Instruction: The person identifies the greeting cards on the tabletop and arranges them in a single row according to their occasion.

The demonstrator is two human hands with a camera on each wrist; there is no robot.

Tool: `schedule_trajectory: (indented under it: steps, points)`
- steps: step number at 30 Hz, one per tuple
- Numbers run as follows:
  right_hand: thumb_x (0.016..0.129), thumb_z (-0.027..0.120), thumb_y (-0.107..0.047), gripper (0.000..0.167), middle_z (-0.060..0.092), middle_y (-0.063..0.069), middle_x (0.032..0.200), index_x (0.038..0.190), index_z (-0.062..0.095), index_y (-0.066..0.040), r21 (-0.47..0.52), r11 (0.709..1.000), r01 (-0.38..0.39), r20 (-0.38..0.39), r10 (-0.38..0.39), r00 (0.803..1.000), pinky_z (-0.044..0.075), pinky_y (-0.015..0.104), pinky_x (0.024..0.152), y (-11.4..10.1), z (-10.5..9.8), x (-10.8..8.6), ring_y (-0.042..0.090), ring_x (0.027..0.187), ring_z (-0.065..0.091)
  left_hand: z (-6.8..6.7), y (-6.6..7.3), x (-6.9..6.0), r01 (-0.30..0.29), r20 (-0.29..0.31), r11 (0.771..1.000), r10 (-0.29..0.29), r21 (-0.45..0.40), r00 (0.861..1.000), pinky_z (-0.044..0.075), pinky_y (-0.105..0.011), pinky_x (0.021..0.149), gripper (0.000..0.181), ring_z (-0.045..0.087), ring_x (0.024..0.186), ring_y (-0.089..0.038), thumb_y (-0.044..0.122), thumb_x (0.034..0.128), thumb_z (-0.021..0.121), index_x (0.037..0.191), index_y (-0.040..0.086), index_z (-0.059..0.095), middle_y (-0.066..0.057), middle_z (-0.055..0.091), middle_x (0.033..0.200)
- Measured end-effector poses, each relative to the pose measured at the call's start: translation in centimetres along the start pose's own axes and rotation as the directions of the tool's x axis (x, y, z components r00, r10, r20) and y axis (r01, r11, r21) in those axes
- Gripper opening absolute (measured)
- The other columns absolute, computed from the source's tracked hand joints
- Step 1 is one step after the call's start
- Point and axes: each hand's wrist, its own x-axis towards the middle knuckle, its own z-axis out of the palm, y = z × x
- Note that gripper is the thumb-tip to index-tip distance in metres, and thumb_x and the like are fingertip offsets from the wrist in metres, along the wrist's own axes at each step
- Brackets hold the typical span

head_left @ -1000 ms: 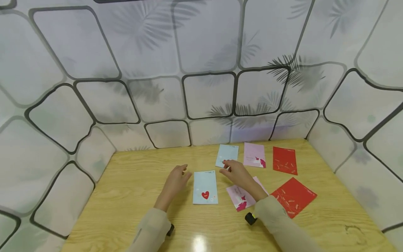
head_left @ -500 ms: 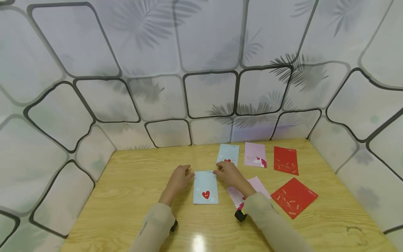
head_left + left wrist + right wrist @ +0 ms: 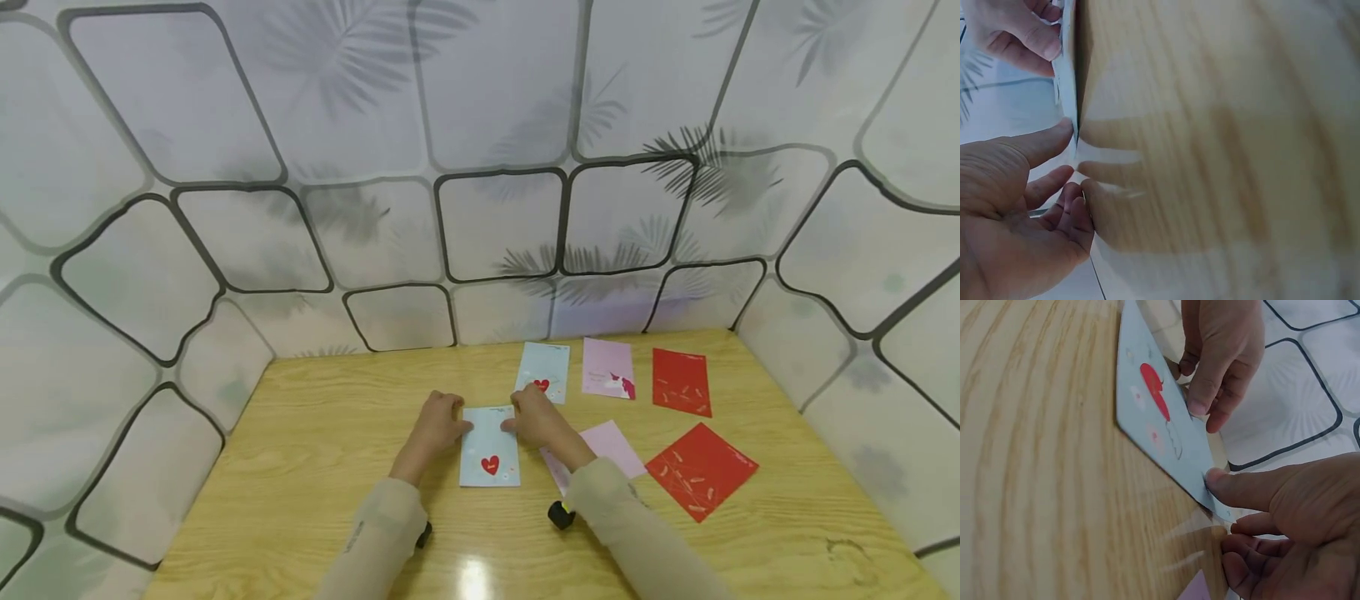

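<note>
A light blue card (image 3: 490,442) with a red heart lies on the wooden table between the two hands. My left hand (image 3: 435,429) pinches its upper left edge, the thumb on top; in the left wrist view the left hand (image 3: 1019,206) has its other fingers curled beside that edge. My right hand (image 3: 540,423) pinches the upper right edge. In the right wrist view the right hand (image 3: 1297,519) has its thumb on the face of the card (image 3: 1147,434) near the corner, with the index fingertip at the edge, partly hidden.
Behind my right hand lies another light blue card (image 3: 545,362). A pink card (image 3: 606,362) and a red card (image 3: 679,379) continue that row. Nearer are a pink card (image 3: 611,446), partly under the right forearm, and a tilted red one (image 3: 701,471). Patterned cloth surrounds the table.
Both hands have moved inward to the middle card, and their thumbs have come down onto its upper side edges. The card has hardly moved.
</note>
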Motion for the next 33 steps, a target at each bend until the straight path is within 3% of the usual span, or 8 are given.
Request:
schedule_trajectory:
  steps: [2, 8, 22, 33]
  points:
    - [0.085, 0.086, -0.016, 0.047, 0.059, 0.017, 0.105, 0.117, 0.068, 0.012, -0.008, 1.0, -0.015, -0.002, 0.015, 1.0, 0.05, 0.047, 0.095, -0.15, 0.07, 0.01, 0.028, 0.098, 0.056, 0.15, 0.09, 0.07, 0.004, 0.001, 1.0, -0.004, 0.0, 1.0, 0.046, -0.048, 0.107, 0.045, 0.057, 0.113, -0.034, 0.011, 0.092, 0.079, 0.129, -0.008, 0.063, -0.022, 0.055, 0.124]
    - [0.084, 0.087, -0.017, 0.041, 0.056, 0.013, 0.101, 0.111, 0.071, 0.011, -0.013, 1.0, -0.023, -0.022, 0.023, 1.0, 0.051, 0.045, 0.093, -0.12, 0.25, 0.01, 0.025, 0.095, 0.055, 0.31, 0.42, 0.29, 0.013, 0.015, 1.0, -0.013, 0.008, 1.0, 0.047, -0.048, 0.106, 0.043, 0.057, 0.11, -0.032, 0.008, 0.0928, 0.078, 0.129, -0.008, 0.062, -0.022, 0.055, 0.122]
    - [0.084, 0.087, -0.01, 0.042, 0.059, 0.006, 0.085, 0.115, 0.065, 0.007, 0.098, 0.994, -0.044, -0.046, 0.049, 0.998, 0.052, 0.037, 0.074, -0.5, 0.0, -0.41, 0.019, 0.078, 0.056, 0.15, 0.93, 0.41, 0.057, 0.047, 0.998, -0.057, 0.009, 0.997, 0.049, -0.045, 0.103, 0.038, 0.056, 0.108, -0.029, 0.009, 0.0939, 0.077, 0.125, -0.006, 0.062, -0.019, 0.055, 0.122]
    - [0.083, 0.087, -0.013, 0.03, 0.059, 0.002, 0.079, 0.102, 0.069, 0.0, 0.092, 0.996, 0.001, -0.176, 0.016, 0.984, 0.049, 0.034, 0.066, -0.06, 0.89, -0.65, 0.016, 0.07, 0.055, 0.66, 0.25, 0.23, 0.047, -0.018, 0.998, -0.048, -0.051, 0.999, 0.052, -0.04, 0.088, 0.026, 0.054, 0.094, -0.024, 0.008, 0.0941, 0.076, 0.115, 0.0, 0.063, -0.009, 0.057, 0.103]
